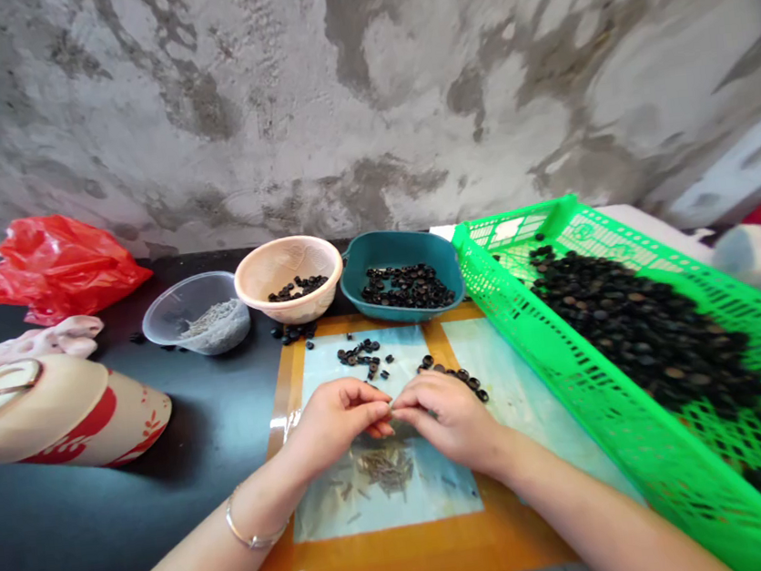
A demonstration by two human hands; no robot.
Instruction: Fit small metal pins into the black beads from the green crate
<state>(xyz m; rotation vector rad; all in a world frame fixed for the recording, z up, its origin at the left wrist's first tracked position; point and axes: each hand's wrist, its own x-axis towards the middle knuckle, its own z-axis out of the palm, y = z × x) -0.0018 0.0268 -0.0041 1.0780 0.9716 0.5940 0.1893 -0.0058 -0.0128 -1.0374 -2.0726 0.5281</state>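
My left hand (341, 421) and my right hand (447, 418) meet fingertip to fingertip over a pale mat with an orange border (397, 554). Both are pinched on something tiny that I cannot make out. Under them lies a small heap of thin metal pins (384, 470). Just beyond my fingers, small black rings (361, 355) are scattered on the mat, and a short row of them (459, 375) sits by my right hand. A bracelet circles my left wrist.
A tilted green plastic crate (648, 466) full of black rings fills the right side. Behind the mat stand a teal bowl (397, 251) and a beige bowl (262, 276) with rings, and a clear bowl (176, 304) of grey powder. A red bag (52, 263) and a white-and-red container (72, 417) lie at left.
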